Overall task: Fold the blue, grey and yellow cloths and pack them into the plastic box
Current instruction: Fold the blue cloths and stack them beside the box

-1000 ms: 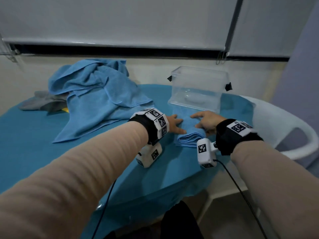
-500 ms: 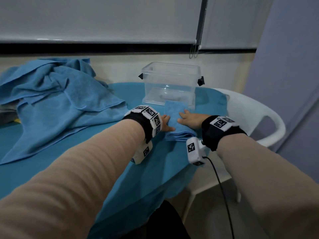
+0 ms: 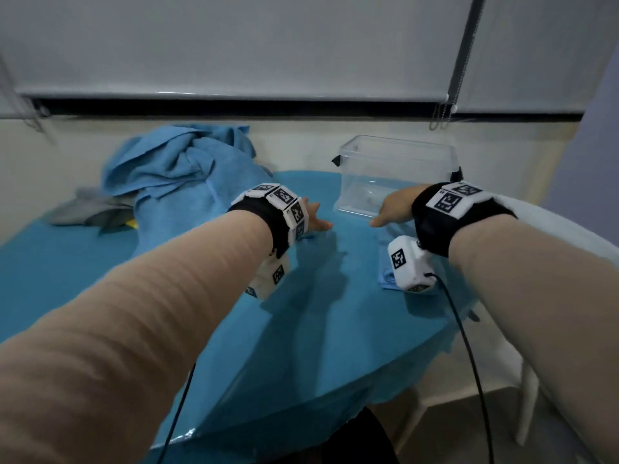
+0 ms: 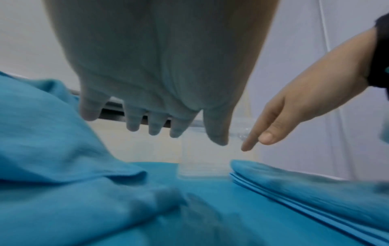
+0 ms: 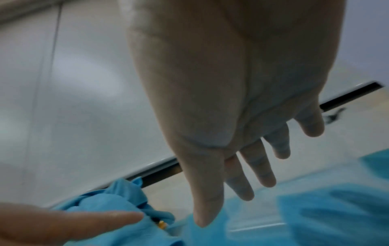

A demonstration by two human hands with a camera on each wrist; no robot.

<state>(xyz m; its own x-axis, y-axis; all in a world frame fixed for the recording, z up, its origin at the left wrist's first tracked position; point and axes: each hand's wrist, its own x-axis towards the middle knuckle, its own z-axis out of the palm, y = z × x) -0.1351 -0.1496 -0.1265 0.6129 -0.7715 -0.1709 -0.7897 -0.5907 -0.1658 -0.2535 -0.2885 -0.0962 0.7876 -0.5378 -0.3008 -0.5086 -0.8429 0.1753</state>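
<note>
Hovering empty with fingers spread, both hands (image 3: pixel 351 217) risk unfolding the folded blue cloth (image 4: pixel 315 188) if lifted unevenly toward the plastic box (image 3: pixel 397 177).

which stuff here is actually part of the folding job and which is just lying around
Part of the job:
- folded blue cloth
- loose blue cloth
- grey cloth
- yellow cloth, mostly hidden
- plastic box
- left hand, right hand, both holding nothing

Just there:
- table
- white chair
- blinds
</note>
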